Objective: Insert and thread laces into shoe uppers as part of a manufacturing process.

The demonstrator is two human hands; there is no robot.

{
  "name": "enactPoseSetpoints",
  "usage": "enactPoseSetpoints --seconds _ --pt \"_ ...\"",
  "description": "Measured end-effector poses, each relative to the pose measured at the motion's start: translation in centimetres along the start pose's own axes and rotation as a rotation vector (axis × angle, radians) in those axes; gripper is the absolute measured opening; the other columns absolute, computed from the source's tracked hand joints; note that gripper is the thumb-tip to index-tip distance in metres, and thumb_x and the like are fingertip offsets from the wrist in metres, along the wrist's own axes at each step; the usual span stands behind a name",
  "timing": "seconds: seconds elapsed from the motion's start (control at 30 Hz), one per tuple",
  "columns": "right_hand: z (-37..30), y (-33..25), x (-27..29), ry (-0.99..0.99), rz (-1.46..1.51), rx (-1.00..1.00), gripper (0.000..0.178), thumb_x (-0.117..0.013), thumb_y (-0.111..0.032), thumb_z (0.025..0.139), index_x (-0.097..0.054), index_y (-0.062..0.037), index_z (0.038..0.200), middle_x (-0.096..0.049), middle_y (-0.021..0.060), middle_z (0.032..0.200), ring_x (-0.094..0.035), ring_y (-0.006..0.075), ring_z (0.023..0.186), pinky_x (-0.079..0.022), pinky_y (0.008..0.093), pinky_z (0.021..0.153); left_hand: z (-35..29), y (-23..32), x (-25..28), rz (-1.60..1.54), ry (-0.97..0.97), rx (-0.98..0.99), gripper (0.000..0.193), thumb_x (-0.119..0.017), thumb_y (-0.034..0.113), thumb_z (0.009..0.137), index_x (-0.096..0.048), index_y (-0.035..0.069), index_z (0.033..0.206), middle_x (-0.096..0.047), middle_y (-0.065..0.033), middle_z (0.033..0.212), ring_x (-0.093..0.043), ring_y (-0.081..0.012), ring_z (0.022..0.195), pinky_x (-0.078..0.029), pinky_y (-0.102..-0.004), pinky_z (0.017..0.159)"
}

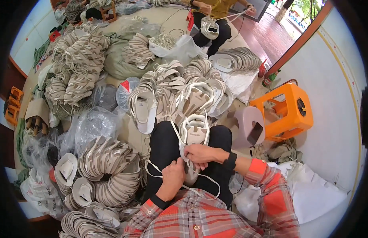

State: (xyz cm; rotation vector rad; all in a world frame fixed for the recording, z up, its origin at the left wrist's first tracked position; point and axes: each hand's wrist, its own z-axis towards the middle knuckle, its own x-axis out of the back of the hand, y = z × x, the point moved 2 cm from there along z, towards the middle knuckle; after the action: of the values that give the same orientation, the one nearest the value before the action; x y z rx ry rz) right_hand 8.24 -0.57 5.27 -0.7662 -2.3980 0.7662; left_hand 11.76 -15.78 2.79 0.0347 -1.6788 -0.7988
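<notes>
A beige and white shoe upper (194, 133) lies across my lap, between my thighs, its opening facing away from me. My left hand (173, 177) is closed at the left edge of the upper, fingertips pressed against it. From the other side my right hand (199, 154) bends over the lacing area, fingers pinched at a white shoelace (213, 183). The lace loops loosely over my lap, and another loop hangs to the left. My fingers partly hide the eyelets and the toe part.
Stacks of shoe uppers (108, 170) lie at the left, with more (164, 85) ahead of my knees. An orange stool (301, 119) and a grey stool holding a phone (255, 133) stand at right. Across the room, a person handles another upper (209, 28).
</notes>
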Motion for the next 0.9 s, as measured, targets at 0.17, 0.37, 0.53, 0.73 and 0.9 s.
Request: enactPoseSetpoints --seconds 0.17,0.37,0.53,0.73,0.9 --pt "1.0 0.1 -0.5 0.021 -0.210 0.106 0.019 -0.034 -0.010 0.088 -0.046 0.0051 0.088 -0.057 0.0109 0.053 -0.058 0.0212 0.041 -0.047 0.0319 0.037 0.5 0.2 -0.7 0.045 -0.103 -0.003 0.012 -0.055 0.014 0.077 -0.052 0.002 0.078 -0.061 -0.0192 0.069 -0.063 -0.0354 0.065 -0.051 -0.0443 0.056" --pt "1.6 1.6 -1.2 0.139 -0.397 0.302 0.017 -0.050 -0.008 0.079 -0.044 0.0067 0.083 -0.058 0.0169 0.058 -0.061 0.0299 0.052 -0.048 0.0381 0.044 2.0 -1.0 -0.1 -0.304 -0.096 0.203 0.019 -0.055 0.014 0.075 -0.057 -0.005 0.071 -0.058 -0.0282 0.069 -0.058 -0.0449 0.068 -0.046 -0.0495 0.060" --pt "1.1 1.1 -1.6 0.274 -0.389 0.264 0.024 -0.057 -0.005 0.069 -0.043 0.0063 0.085 -0.057 0.0224 0.064 -0.062 0.0387 0.065 -0.048 0.0432 0.052 3.1 -0.4 0.7 -0.342 -0.102 0.119 0.025 -0.051 0.016 0.081 -0.055 -0.007 0.072 -0.058 -0.0273 0.068 -0.058 -0.0432 0.066 -0.046 -0.0457 0.060" --pt "-6.2 -0.8 2.6 1.138 -0.705 0.383 0.024 -0.054 -0.004 0.072 -0.046 -0.0029 0.094 -0.057 0.0151 0.065 -0.060 0.0322 0.055 -0.046 0.0406 0.046 0.7 1.1 1.8 -0.035 0.150 -0.110 0.023 -0.056 0.020 0.082 -0.056 0.002 0.068 -0.056 -0.0130 0.069 -0.055 -0.0279 0.066 -0.041 -0.0401 0.057" --pt "-10.1 -3.4 6.6 0.713 1.193 0.722 0.015 -0.050 -0.010 0.091 -0.043 -0.0019 0.102 -0.060 0.0194 0.097 -0.066 0.0274 0.075 -0.056 0.0365 0.067 1.0 0.5 0.5 0.244 0.009 -0.229 0.019 -0.055 0.024 0.080 -0.058 0.008 0.070 -0.055 -0.0098 0.073 -0.051 -0.0270 0.077 -0.035 -0.0410 0.068"
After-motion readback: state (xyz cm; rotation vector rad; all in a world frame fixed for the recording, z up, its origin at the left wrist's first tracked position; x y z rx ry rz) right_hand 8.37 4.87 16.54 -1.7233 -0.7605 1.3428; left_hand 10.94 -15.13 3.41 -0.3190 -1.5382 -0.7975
